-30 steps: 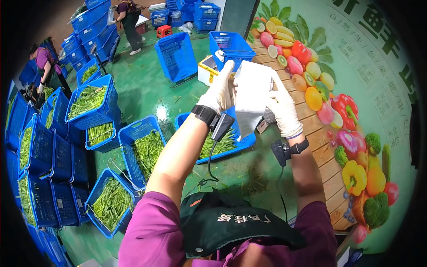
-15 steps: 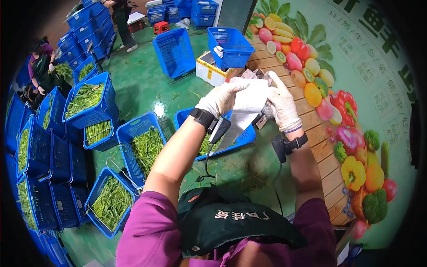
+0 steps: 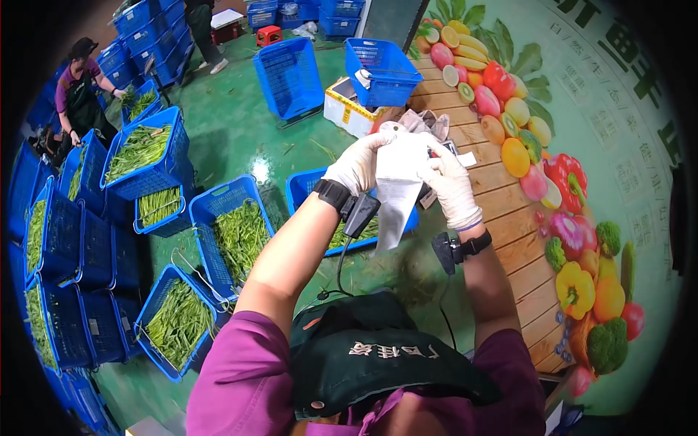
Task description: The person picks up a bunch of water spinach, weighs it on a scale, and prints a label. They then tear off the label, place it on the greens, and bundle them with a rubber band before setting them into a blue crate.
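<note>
Both my hands wear white gloves and are raised in front of me. A long white paper strip (image 3: 398, 198) hangs between them, its lower end dangling free over a blue crate (image 3: 294, 190) of greens. My left hand (image 3: 358, 166) grips the strip's left edge near the top, thumb on the paper. At the upper right edge, my right hand (image 3: 452, 190) has its fingers bent and closed on the paper. Any print on the strip is too faint to read. Behind the hands lies a crumpled checked cloth (image 3: 429, 123).
Crates of green vegetables (image 3: 243, 240) stand on the left, with stacked blue crates (image 3: 98, 251) beyond. A blue crate (image 3: 382, 73) sits on a white box (image 3: 345, 112). A co-worker (image 3: 81, 94) handles greens at far left. A fruit-printed wall (image 3: 582, 131) runs along the right.
My hands and the paper strip have shifted slightly left. My right fingers, raised and more spread before, are now bent down at the paper's edge. The co-worker at far left has straightened up.
</note>
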Motion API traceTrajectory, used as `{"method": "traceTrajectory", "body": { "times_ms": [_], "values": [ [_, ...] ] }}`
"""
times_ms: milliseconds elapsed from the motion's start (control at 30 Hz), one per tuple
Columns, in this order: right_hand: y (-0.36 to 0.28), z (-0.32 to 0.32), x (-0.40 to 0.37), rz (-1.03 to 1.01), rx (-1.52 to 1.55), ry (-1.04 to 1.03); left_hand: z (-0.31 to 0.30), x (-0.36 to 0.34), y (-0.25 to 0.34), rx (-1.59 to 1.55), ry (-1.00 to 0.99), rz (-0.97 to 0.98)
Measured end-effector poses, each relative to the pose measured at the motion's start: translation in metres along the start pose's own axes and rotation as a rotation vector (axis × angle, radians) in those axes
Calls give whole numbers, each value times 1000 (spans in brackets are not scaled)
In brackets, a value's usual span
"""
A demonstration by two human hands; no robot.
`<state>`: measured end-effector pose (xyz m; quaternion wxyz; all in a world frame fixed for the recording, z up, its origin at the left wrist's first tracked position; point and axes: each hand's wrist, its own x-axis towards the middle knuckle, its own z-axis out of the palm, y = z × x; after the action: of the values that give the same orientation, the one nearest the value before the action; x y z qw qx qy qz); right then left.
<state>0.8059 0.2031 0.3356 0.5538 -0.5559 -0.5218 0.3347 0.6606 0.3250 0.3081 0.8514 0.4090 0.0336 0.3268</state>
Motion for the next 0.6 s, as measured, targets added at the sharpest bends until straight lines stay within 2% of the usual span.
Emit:
{"method": "traceTrajectory", "body": {
  "times_ms": [67,100,133,200,233,333,433,467,533,567,600],
  "values": [
    [0,-4,3,23,54,-56,-2,5,2,-525,-48,-249],
    [-1,-5,5,39,-35,-59,-4,8,-3,-524,-39,-244],
    [5,-10,9,43,-29,-68,-7,11,-11,-63,-93,-96],
    [21,-22,18,37,11,-114,-18,25,-27,404,-135,44],
    [31,-29,24,37,17,-117,-24,36,-34,268,-99,-82],
    [67,-58,42,49,42,-98,-31,64,-56,95,32,-215],
    [102,-89,61,-8,35,-44,-29,100,-76,89,156,-281],
    [116,-103,65,-60,-100,-22,-38,111,-94,92,154,-301],
    [131,-122,72,-137,-132,24,-52,136,-123,576,-112,-80],
    [141,-135,73,-157,-258,61,-51,146,-126,925,-252,65],
    [143,-147,75,-256,-395,93,-45,153,-132,1009,-267,64]
  ]
}}
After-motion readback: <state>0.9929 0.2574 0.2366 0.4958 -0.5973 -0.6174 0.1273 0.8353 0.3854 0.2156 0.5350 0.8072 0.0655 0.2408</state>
